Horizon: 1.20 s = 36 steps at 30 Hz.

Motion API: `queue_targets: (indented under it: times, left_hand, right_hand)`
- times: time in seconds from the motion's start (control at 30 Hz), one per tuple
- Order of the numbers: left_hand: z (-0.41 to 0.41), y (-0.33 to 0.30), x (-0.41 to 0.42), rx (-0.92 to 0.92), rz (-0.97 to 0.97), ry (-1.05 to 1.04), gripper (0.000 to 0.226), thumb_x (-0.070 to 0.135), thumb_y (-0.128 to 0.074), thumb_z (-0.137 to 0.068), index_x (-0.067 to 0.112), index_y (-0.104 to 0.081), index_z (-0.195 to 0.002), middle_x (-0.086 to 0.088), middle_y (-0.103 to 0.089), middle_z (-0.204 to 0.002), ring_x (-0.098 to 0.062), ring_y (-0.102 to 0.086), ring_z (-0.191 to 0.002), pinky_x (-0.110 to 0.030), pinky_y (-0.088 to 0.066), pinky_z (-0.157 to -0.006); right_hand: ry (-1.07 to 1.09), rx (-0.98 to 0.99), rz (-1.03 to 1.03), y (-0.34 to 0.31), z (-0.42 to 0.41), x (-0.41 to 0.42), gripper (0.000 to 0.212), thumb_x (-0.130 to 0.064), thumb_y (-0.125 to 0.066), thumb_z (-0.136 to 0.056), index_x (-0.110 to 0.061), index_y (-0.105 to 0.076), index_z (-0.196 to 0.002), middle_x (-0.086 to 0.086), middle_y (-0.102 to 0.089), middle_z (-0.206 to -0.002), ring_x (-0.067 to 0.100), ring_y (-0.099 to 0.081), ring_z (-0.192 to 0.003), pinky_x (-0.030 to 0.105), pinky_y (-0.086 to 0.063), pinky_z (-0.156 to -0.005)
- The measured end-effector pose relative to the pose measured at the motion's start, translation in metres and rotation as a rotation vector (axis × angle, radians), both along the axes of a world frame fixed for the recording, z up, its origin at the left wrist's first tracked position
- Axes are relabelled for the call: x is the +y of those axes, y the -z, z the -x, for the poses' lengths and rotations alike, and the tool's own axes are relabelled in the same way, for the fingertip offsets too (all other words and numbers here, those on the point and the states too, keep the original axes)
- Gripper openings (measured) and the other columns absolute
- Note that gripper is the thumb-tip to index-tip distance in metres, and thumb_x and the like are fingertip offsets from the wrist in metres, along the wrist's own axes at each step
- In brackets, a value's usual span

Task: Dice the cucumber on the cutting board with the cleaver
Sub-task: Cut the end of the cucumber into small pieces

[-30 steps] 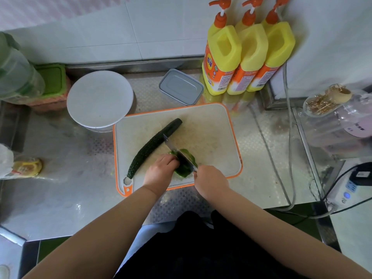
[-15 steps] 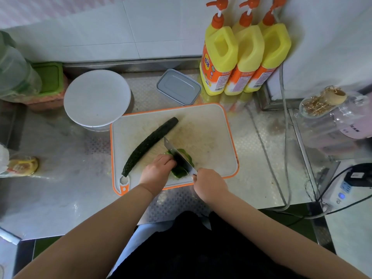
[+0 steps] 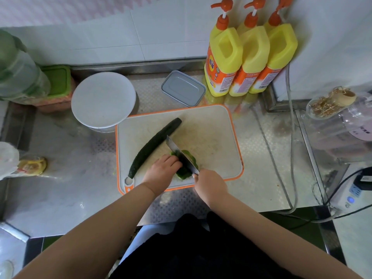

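Note:
An orange-rimmed white cutting board (image 3: 211, 127) lies on the steel counter. A long dark cucumber piece (image 3: 154, 147) lies diagonally on its left half. Near the board's front edge sits a small pile of green cucumber pieces (image 3: 184, 174). My left hand (image 3: 162, 171) presses curled fingers onto the pile from the left. My right hand (image 3: 209, 183) grips the handle of the cleaver (image 3: 180, 155), whose blade stands edge-down across the pile. The handle is hidden in my fist.
A white round lid (image 3: 102, 99) sits behind the board's left corner, a grey rectangular container (image 3: 183, 88) behind it. Three yellow detergent bottles (image 3: 249, 59) stand at the back right. A cable (image 3: 289, 121) and a power strip (image 3: 354, 193) lie to the right.
The cleaver's blade has shifted slightly along the green pile while both hands stay in place. The view has drifted a little.

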<state>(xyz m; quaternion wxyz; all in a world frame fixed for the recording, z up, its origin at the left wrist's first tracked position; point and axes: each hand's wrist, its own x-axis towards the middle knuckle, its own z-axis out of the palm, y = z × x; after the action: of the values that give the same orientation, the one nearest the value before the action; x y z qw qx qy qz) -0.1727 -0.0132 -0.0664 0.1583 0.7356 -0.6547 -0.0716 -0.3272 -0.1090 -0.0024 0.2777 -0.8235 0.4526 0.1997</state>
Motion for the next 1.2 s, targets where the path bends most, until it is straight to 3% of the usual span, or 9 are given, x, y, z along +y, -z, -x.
queue_targets:
  times: [0.07, 0.13, 0.23, 0.3, 0.37, 0.47, 0.67, 1.0, 1.2]
  left_hand:
    - [0.003, 0.003, 0.002, -0.013, 0.046, -0.01, 0.015, 0.007, -0.065, -0.082, 0.011, -0.07, -0.095, -0.006, -0.067, -0.1, -0.027, -0.06, -0.09, -0.037, -0.057, -0.076]
    - [0.007, 0.004, 0.006, -0.023, 0.062, -0.043, 0.017, 0.022, -0.054, -0.091, 0.014, -0.069, -0.092, -0.004, -0.065, -0.098, -0.026, -0.058, -0.09, -0.037, -0.056, -0.073]
    - [0.014, 0.007, 0.009, -0.052, 0.069, -0.086, 0.008, 0.021, -0.069, -0.084, 0.016, -0.068, -0.092, -0.003, -0.063, -0.098, -0.024, -0.052, -0.097, -0.037, -0.056, -0.073]
    - [0.019, 0.009, 0.009, -0.063, 0.087, -0.083, 0.016, 0.014, -0.077, -0.076, 0.016, -0.069, -0.09, -0.002, -0.063, -0.097, -0.021, -0.05, -0.099, -0.034, -0.053, -0.077]
    - [0.021, 0.011, 0.009, -0.052, 0.135, -0.09, 0.008, 0.019, -0.065, -0.085, 0.014, -0.07, -0.09, -0.002, -0.065, -0.097, -0.02, -0.051, -0.099, -0.033, -0.053, -0.078]
    - [0.022, 0.013, 0.008, -0.016, 0.14, -0.126, 0.025, 0.027, -0.05, -0.091, 0.013, -0.071, -0.088, -0.002, -0.066, -0.095, -0.018, -0.052, -0.097, -0.033, -0.054, -0.075]
    - [0.022, 0.016, 0.006, 0.055, 0.129, -0.157, 0.025, 0.028, -0.049, -0.089, 0.013, -0.068, -0.085, -0.002, -0.063, -0.091, -0.018, -0.052, -0.095, -0.032, -0.055, -0.067]
    - [0.017, 0.02, 0.006, 0.11, 0.137, -0.122, 0.027, 0.028, -0.048, -0.091, 0.012, -0.07, -0.092, -0.004, -0.063, -0.095, -0.02, -0.054, -0.095, -0.036, -0.057, -0.072]
    - [0.015, 0.019, 0.005, 0.111, 0.149, -0.085, 0.027, 0.028, -0.049, -0.092, 0.011, -0.07, -0.094, -0.005, -0.064, -0.096, -0.021, -0.053, -0.095, -0.036, -0.057, -0.072]
  right_hand:
    - [0.0, -0.013, -0.034, 0.001, -0.004, -0.008, 0.04, -0.039, -0.036, -0.101, -0.007, -0.057, -0.11, 0.011, -0.063, -0.109, 0.027, -0.059, -0.103, 0.033, -0.045, -0.083]
    - [0.028, -0.03, -0.078, 0.001, -0.001, -0.016, 0.04, -0.039, -0.039, -0.1, -0.005, -0.059, -0.107, 0.013, -0.064, -0.108, 0.029, -0.059, -0.103, 0.034, -0.043, -0.082]
    - [0.092, -0.068, -0.076, -0.001, 0.008, -0.02, 0.038, -0.038, -0.042, -0.099, -0.005, -0.06, -0.105, 0.015, -0.064, -0.107, 0.031, -0.059, -0.103, 0.032, -0.042, -0.079]
    - [0.097, -0.077, -0.05, -0.003, 0.011, -0.02, 0.037, -0.037, -0.042, -0.099, -0.006, -0.06, -0.105, 0.013, -0.065, -0.106, 0.03, -0.059, -0.102, 0.029, -0.039, -0.075]
    - [0.101, -0.078, -0.031, -0.007, 0.014, -0.019, 0.036, -0.036, -0.041, -0.099, -0.006, -0.059, -0.105, 0.012, -0.065, -0.105, 0.029, -0.06, -0.101, 0.029, -0.038, -0.074]
    - [0.056, -0.091, -0.003, -0.012, 0.016, -0.01, 0.034, -0.035, -0.041, -0.099, -0.006, -0.057, -0.101, 0.014, -0.065, -0.102, 0.032, -0.06, -0.099, 0.034, -0.043, -0.075]
    - [-0.027, -0.06, 0.027, -0.016, 0.017, 0.007, 0.031, -0.033, -0.036, -0.1, -0.009, -0.054, -0.105, 0.012, -0.065, -0.103, 0.03, -0.062, -0.096, 0.038, -0.047, -0.078]
    - [-0.075, 0.001, 0.053, -0.014, 0.01, 0.007, 0.019, -0.022, -0.041, -0.099, -0.01, -0.054, -0.105, 0.01, -0.064, -0.104, 0.028, -0.062, -0.097, 0.03, -0.041, -0.07]
    - [-0.05, -0.017, 0.014, -0.014, -0.014, 0.004, 0.021, -0.022, -0.04, -0.1, -0.009, -0.056, -0.106, 0.01, -0.062, -0.11, 0.028, -0.059, -0.104, 0.031, -0.041, -0.077]
